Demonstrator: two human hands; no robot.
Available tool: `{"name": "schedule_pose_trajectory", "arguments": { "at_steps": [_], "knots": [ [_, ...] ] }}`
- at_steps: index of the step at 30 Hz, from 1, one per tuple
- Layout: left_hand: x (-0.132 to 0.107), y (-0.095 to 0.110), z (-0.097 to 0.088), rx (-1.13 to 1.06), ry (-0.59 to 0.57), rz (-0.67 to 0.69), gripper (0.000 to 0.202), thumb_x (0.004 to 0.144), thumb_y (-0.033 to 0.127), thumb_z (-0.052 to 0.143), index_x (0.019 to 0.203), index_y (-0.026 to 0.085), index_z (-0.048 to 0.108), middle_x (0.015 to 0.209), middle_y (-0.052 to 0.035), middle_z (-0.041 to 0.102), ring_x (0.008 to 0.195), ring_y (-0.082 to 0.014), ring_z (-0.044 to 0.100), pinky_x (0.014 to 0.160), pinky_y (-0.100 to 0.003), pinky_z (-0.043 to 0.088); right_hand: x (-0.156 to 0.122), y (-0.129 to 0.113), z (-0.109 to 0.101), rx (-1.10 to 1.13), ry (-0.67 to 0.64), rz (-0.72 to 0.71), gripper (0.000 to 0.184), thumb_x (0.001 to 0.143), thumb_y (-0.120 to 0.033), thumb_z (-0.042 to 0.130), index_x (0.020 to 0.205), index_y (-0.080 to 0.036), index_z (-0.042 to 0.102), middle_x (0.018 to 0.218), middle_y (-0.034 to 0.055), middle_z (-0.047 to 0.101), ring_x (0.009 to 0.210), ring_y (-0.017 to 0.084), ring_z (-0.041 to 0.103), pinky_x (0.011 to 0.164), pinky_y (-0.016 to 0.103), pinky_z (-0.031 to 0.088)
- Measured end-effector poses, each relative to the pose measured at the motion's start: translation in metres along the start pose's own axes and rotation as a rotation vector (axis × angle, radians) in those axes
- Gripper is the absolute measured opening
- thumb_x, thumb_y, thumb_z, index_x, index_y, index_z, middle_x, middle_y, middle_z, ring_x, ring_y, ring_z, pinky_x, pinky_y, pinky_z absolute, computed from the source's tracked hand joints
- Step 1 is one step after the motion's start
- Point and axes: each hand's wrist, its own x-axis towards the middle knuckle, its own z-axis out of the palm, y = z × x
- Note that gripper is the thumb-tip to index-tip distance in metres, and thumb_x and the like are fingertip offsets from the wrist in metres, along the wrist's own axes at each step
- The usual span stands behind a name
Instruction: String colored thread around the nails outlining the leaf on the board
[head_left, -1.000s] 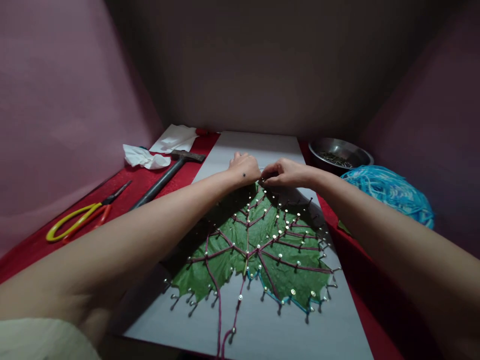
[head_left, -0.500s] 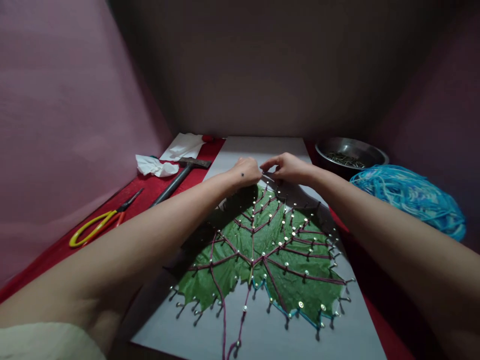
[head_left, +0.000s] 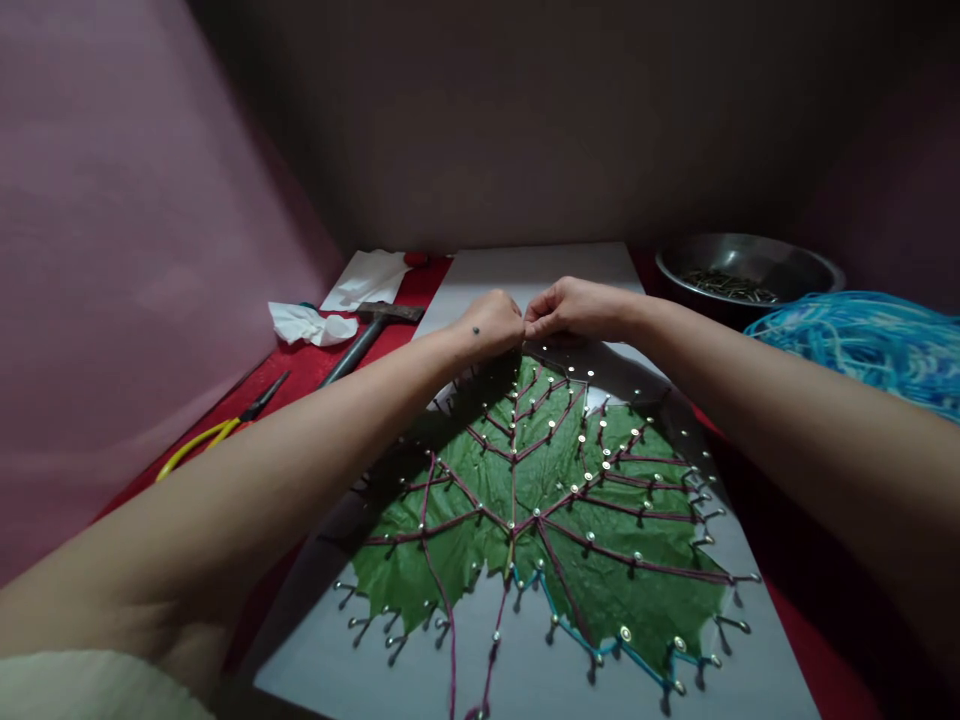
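Pinkish walls (head_left: pixel 112 200) are flanking a red cloth (head_left: pixel 814 632), and on it a white board (head_left: pixel 544 263) is lying lengthwise away from you. Your green lobed leaf (head_left: pixel 660 605) is sitting flat on that board, tip pointing away, and you're working right up there! Your left hand (head_left: pixel 499 320) is curling into a loose fist over the tip; its fingertips are hiding, so whether it's pinching anything, I can't tell. Your right hand (head_left: pixel 581 308) is coming in from the other side, thumb and forefinger pressing together just beside it, anything between them too small to make out.

Look at the nails (head_left: pixel 625 634): they're standing along veins and margin, probably to give thread firm turning points. Maroon thread (head_left: pixel 452 660) is tracing the veins, while blue thread (head_left: pixel 643 664) is following the lower right edge.

Out at the sides, the hammer (head_left: pixel 379 318) and yellow-handled scissors (head_left: pixel 262 397) are lying left, seemingly parked clear of your board. On the right, a steel bowl (head_left: pixel 795 262) is keeping loose nails together, with blue yarn (head_left: pixel 877 345) bunching nearby, presumably for easy reach.
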Motion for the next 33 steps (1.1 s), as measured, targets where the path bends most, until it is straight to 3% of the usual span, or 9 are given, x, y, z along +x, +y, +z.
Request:
{"name": "schedule_pose_trajectory", "arguments": {
  "at_steps": [7, 13, 17, 20, 23, 29, 33],
  "knots": [
    [-0.008, 0.005, -0.008, -0.035, -0.035, -0.044, 0.017, 0.056, 0.006, 0.062, 0.046, 0.014, 0.050, 0.055, 0.0005, 0.049, 0.056, -0.0106, 0.046, 0.054, -0.024, 0.032, 0.006, -0.006, 0.010, 0.007, 0.148, -0.041, 0.009, 0.070, -0.017, 0.063, 0.063, -0.017, 0.057, 0.053, -0.0040, 0.047, 0.048, 0.007, 0.038, 0.047, 0.025, 0.028],
    [-0.007, 0.000, -0.002, -0.008, 0.007, -0.118, 0.008, 0.061, 0.010, 0.060, 0.057, 0.014, 0.055, 0.048, 0.0018, 0.044, 0.051, -0.0119, 0.045, 0.052, -0.026, 0.031, 0.017, -0.004, 0.008, 0.003, 0.098, -0.125, 0.004, 0.066, -0.015, 0.063, 0.063, -0.016, 0.060, 0.056, -0.0030, 0.051, 0.053, 0.008, 0.042, 0.052, 0.025, 0.033],
    [-0.013, 0.000, -0.013, -0.021, 0.035, -0.173, 0.008, 0.065, 0.020, 0.063, 0.064, 0.012, 0.061, 0.049, 0.0008, 0.046, 0.050, -0.0116, 0.044, 0.052, -0.026, 0.030, 0.028, 0.002, 0.006, -0.023, 0.060, -0.191, 0.004, 0.064, -0.020, 0.064, 0.062, -0.017, 0.061, 0.055, -0.0040, 0.049, 0.053, 0.008, 0.040, 0.052, 0.025, 0.032],
    [-0.018, -0.002, -0.027, -0.136, 0.112, -0.077, 0.006, 0.065, 0.014, 0.063, 0.070, 0.011, 0.065, 0.058, -0.0002, 0.053, 0.052, -0.0089, 0.043, 0.053, -0.024, 0.031, 0.032, 0.007, 0.006, -0.037, 0.073, -0.220, 0.009, 0.062, -0.024, 0.066, 0.062, -0.016, 0.062, 0.055, -0.0041, 0.049, 0.053, 0.008, 0.040, 0.053, 0.025, 0.032],
    [-0.023, -0.003, -0.033, -0.170, 0.069, 0.014, 0.012, 0.063, 0.006, 0.060, 0.072, 0.010, 0.067, 0.061, -0.0006, 0.058, 0.055, -0.0080, 0.045, 0.056, -0.023, 0.033, 0.034, 0.009, 0.007, -0.016, 0.088, -0.228, 0.013, 0.062, -0.028, 0.067, 0.063, -0.016, 0.063, 0.055, -0.0039, 0.049, 0.054, 0.008, 0.040, 0.053, 0.025, 0.033],
    [-0.025, -0.010, -0.029, -0.061, -0.024, 0.008, 0.020, 0.064, 0.010, 0.059, 0.080, 0.012, 0.072, 0.057, 0.0012, 0.057, 0.052, -0.0082, 0.044, 0.052, -0.022, 0.031, 0.034, 0.009, 0.007, 0.020, 0.058, -0.239, 0.020, 0.062, -0.035, 0.069, 0.066, -0.016, 0.065, 0.058, -0.0025, 0.050, 0.057, 0.009, 0.042, 0.053, 0.025, 0.034],
    [-0.020, -0.022, -0.025, 0.105, 0.000, 0.214, 0.026, 0.073, 0.011, 0.052, 0.087, 0.018, 0.073, 0.065, -0.0002, 0.060, 0.057, -0.0088, 0.047, 0.057, -0.023, 0.033, 0.036, 0.007, 0.006, -0.010, 0.015, -0.226, 0.021, 0.064, -0.037, 0.068, 0.066, -0.016, 0.066, 0.056, -0.0029, 0.049, 0.055, 0.009, 0.041, 0.052, 0.025, 0.033]
  ]
}}
